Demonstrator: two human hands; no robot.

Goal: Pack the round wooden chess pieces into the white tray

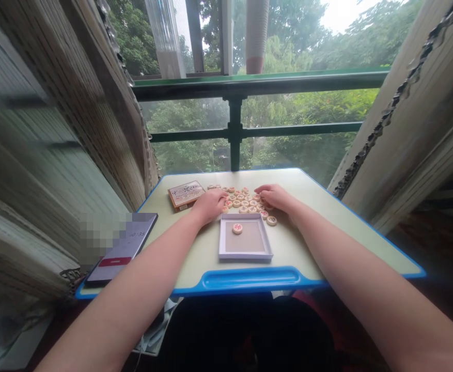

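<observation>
Several round wooden Chinese chess pieces (252,203) with red or dark characters lie in a loose cluster near the table's far side. At the cluster's left edge is my left hand (211,204), its fingers curled together against the pieces; what is between the fingertips is hidden. My right hand (276,197) reaches in from the other side with fingers stretched out over the pieces there, some partly covered. In front of the cluster lies a shallow white box tray (245,256), with one red-marked piece (237,228) inside. Just right of the tray is a dark-marked piece (271,220).
A printed box lid (186,193) rests left of the cluster. At the table's left corner lies a phone or tablet (127,248). The pale table (319,206) has a raised blue front edge (251,279). Beyond it are a green railing (288,81) and window.
</observation>
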